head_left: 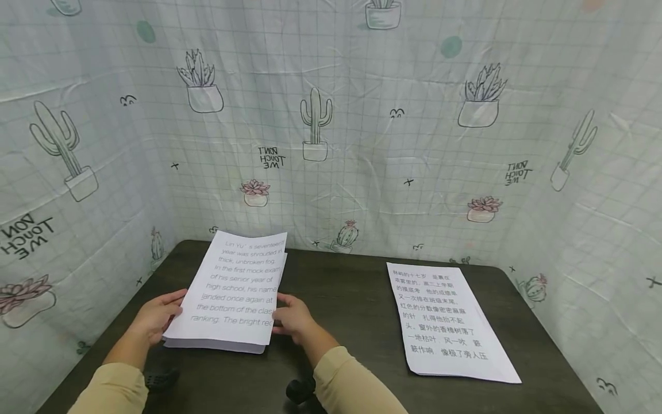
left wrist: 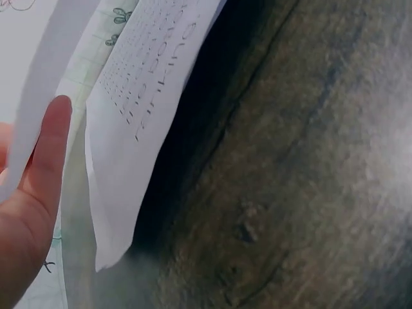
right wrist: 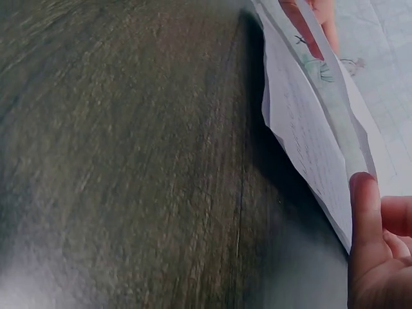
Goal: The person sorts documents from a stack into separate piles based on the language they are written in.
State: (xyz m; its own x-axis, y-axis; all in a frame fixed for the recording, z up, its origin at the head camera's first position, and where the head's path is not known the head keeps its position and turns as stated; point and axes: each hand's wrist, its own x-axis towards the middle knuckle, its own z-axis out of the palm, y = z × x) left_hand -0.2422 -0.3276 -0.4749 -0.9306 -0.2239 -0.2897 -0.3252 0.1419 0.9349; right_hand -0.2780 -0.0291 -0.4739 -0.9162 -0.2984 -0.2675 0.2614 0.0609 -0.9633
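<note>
My left hand and right hand pinch the opposite side edges of a white sheet of paper, printed in large English text. Beneath it lies more paper, its edges showing at the front and right in the head view. The left wrist view shows the left thumb against the raised sheet, with a gap above the printed paper on the table. From the right wrist, the right thumb presses the sheet against the fingers, and the left hand's fingers appear at its far edge.
Another paper printed with Chinese characters lies at the right of the dark wooden table. A cactus-patterned curtain stands behind and along both sides. Black objects show by the wrists.
</note>
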